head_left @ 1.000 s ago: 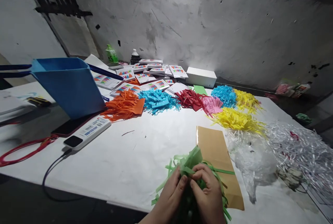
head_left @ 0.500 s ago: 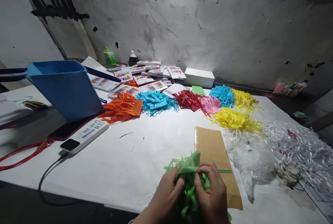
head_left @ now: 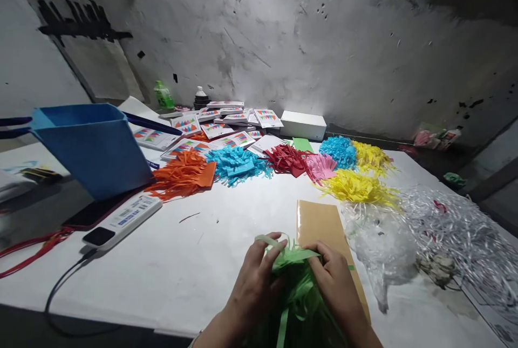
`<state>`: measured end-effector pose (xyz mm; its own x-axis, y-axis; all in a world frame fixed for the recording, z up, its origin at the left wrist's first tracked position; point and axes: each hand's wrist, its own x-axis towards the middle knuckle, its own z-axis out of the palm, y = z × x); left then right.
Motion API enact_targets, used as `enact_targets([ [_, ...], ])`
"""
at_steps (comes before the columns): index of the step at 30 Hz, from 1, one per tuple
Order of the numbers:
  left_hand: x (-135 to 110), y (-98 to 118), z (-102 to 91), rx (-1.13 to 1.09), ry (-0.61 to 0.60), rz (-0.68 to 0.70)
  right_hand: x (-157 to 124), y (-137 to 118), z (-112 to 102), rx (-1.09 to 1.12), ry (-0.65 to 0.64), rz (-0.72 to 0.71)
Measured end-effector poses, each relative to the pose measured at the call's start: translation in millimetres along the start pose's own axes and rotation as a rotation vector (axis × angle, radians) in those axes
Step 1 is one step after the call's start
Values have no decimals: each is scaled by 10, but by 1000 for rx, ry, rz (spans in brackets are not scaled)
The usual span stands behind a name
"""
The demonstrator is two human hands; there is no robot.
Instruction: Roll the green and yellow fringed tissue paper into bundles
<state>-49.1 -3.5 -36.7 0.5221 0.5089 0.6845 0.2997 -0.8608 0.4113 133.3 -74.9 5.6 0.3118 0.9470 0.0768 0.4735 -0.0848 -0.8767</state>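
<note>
Green tissue-paper fringe [head_left: 301, 294] hangs in a bunch at the near edge of the white table, between my two hands. My left hand [head_left: 259, 272] is closed on its upper left side, with thin loose strips curling over the fingers. On the other side, my right hand [head_left: 334, 278] pinches the folded top band between thumb and fingers. The lower part of the fringe drops into shadow below the hands. Just behind my right hand lies a brown card sheet [head_left: 319, 221], partly covered by that hand.
Tissue bundles in orange [head_left: 186, 172], blue [head_left: 238, 164], red [head_left: 287, 159], pink [head_left: 321, 166] and yellow [head_left: 360, 187] line the table. Printed packets [head_left: 232, 116] are piled behind. A blue bin [head_left: 91, 148] and white power bank [head_left: 125, 218] stand left; clear plastic [head_left: 384, 245] lies right.
My left hand has risen slightly and shifted its fingers over the strips. My right hand has turned, gripping the top band from its right end. The camera view has shifted a little.
</note>
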Motion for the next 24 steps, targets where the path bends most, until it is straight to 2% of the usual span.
enact_targets([
  [2,61,52,0,29,105,121,1,4,6,49,-11,42],
  [5,172,149,-21,43,143,233,-27,15,28,59,9,24],
  [11,298,206,-42,94,27,173,-80,9,51,29,80,-65],
  [15,294,200,-42,110,0,161,-76,61,29,-11,204,-120],
  [19,330,237,-185,-35,57,176,-2,166,-209,-45,413,-100],
  [24,517,187,-500,-407,99,26,71,406,-761,12,605,-8],
])
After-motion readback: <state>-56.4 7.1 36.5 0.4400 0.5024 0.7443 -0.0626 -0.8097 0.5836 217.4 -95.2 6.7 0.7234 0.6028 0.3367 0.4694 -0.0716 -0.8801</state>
